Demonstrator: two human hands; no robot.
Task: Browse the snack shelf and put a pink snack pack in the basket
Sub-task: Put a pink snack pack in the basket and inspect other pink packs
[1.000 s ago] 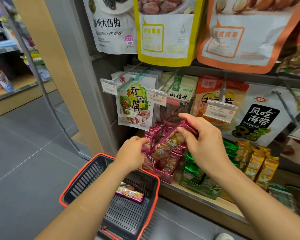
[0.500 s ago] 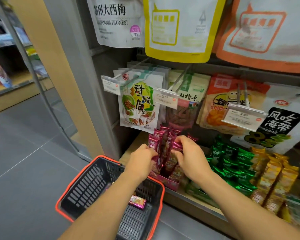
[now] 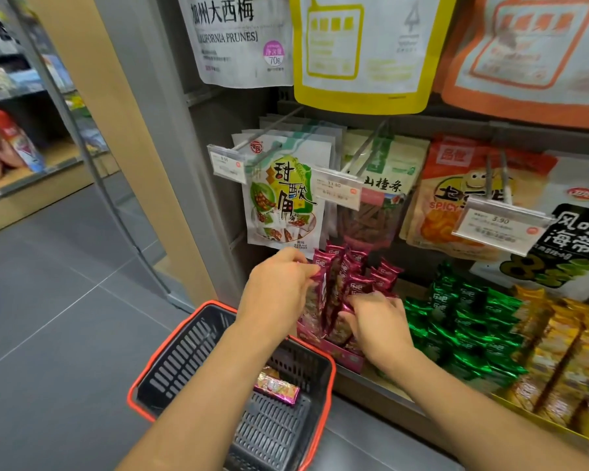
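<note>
Other snacks around you
You see a prunes bag (image 3: 238,42) up top, green packs (image 3: 463,328) just beside yellow packs (image 3: 565,351), a price tag (image 3: 502,222).

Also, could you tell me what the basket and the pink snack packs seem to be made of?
The basket looks like rigid matte black plastic, given its slotted walls and orange rim. The pink snack packs are probably glossy foil-like plastic film, judging by shiny, crinkled wrappers.

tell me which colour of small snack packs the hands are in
The pink snack packs at the shelf's left end: left hand and right hand are both on them. The green packs and yellow packs lie untouched.
</note>
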